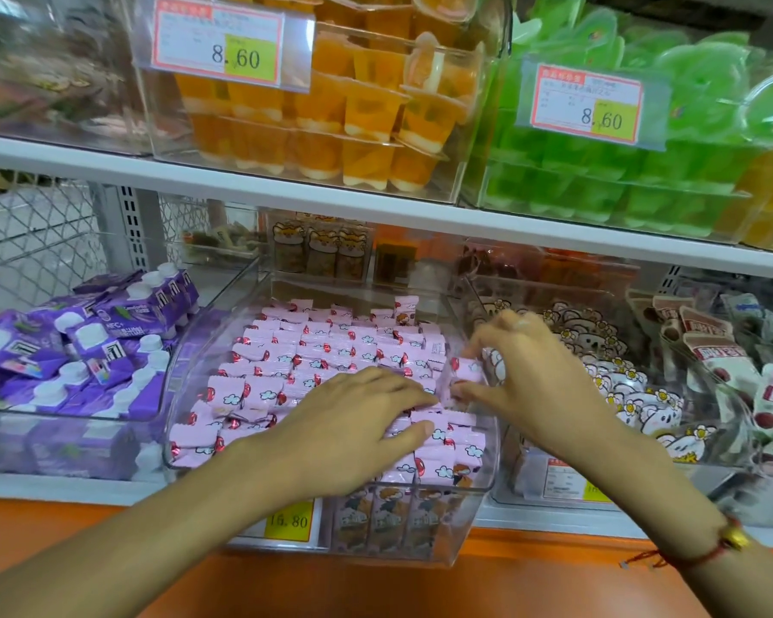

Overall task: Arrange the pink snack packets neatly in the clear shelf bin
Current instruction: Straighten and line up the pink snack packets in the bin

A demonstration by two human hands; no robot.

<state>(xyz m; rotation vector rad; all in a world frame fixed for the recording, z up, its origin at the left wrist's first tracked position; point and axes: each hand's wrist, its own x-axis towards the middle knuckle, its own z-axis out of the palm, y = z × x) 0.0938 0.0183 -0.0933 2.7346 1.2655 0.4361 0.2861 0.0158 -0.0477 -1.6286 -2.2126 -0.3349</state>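
Clear bin sits mid-shelf, full of pink packets. Back rows, toward 12 o'clock, already lie in tidy lines with long axes running 9 to 3. Front rows, toward 6 o'clock, are looser, a few packets tilted around the 8 o'clock corner.

Left hand lies flat on the front-right packets, palm down, fingers straight and pointing toward 2 o'clock, pressing the pile, gripping nothing. Right hand is at the bin's right wall, about 3 o'clock from the left hand, fingers curled down, thumb and fingertips pinching one packet at the wall. Motion blur on the knuckles, so exact finger spread is unclear, but the pinch reads plainly. The two hands nearly meet at the fingertips.

Key relation: the pinched packet is just at 12 to 1 o'clock of the left fingertips, hard against the right wall, its long axis roughly 9 to 3, matching the rows. Right hand is nearer. Likely step: seating this packet into the right-hand column while the left holds neighbours down. Task looks well along; front rows need straightening yet.

Purple cartons at 9 o'clock, white flower-print packs at 3 o'clock, jelly cups on the shelf above.
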